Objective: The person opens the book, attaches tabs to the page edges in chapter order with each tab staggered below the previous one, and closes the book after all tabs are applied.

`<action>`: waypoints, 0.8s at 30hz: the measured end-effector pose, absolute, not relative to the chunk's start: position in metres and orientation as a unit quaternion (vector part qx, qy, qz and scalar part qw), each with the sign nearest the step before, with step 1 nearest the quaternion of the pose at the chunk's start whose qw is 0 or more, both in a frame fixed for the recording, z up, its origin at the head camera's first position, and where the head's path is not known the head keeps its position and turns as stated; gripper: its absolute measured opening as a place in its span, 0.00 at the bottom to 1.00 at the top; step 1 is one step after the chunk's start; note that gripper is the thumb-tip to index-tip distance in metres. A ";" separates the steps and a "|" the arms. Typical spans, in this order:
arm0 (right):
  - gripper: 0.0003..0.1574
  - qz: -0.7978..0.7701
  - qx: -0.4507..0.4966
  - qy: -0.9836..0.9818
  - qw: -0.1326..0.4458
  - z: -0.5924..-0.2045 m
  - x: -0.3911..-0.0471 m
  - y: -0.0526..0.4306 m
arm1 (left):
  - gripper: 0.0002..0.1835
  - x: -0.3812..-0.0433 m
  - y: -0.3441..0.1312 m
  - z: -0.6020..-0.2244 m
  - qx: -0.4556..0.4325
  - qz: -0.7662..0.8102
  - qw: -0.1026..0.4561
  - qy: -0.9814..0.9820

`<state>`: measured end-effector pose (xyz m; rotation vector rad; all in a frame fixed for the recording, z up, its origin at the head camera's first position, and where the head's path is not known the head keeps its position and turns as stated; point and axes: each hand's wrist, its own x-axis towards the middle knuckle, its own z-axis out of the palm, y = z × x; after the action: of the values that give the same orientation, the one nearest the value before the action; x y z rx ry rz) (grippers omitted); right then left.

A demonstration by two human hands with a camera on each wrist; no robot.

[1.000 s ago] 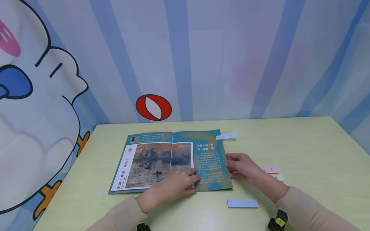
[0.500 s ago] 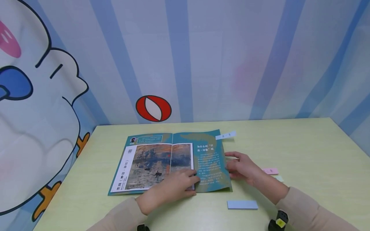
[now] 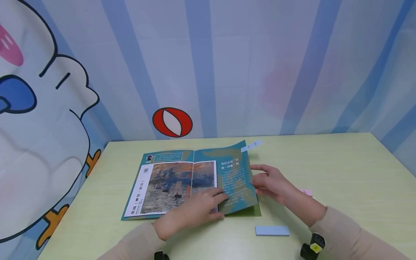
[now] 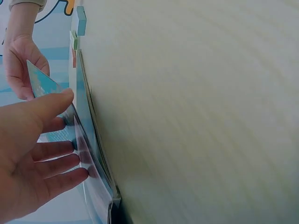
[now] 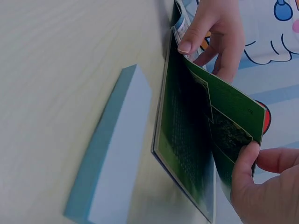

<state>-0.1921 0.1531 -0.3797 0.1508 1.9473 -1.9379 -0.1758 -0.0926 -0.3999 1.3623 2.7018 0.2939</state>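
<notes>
An open magazine lies on the table, with a painting printed across its spread. My left hand rests on the painting near the lower edge, its fingers relaxed and extended; the left wrist view shows these fingertips against the paper. At the outer edge, my right hand pinches the right-hand page between thumb and fingers. That page is lifted, and a green page beneath shows at the lower corner. In the right wrist view its green underside faces the camera. A pale blue paper tab sticks out from its upper corner.
A pale blue sticky-note pad lies on the table in front of the magazine. Partly hidden behind the right forearm is a pink tab. A patterned cloth backdrop rises behind the table's far edge.
The right-hand page has risen from the pages below, its paper tab tilting up with it. My right hand has moved slightly up and left; my left hand has shifted only a little.
</notes>
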 end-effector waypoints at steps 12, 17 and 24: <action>0.37 -0.696 0.034 0.691 0.193 -0.369 -0.191 0.152 | 0.29 -0.178 -0.084 -0.392 0.428 0.175 0.089 0.882; 0.37 -0.697 0.031 0.688 0.197 -0.365 -0.189 0.151 | 0.30 -0.178 -0.077 -0.390 0.423 0.203 0.096 0.878; 0.36 -0.704 0.028 0.681 0.200 -0.363 -0.188 0.151 | 0.30 -0.180 -0.063 -0.384 0.410 0.259 0.091 0.870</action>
<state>-0.1882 0.1506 -0.3631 0.0784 1.9035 -1.9672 -0.1800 -0.0635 -0.3843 1.2177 2.5847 0.7693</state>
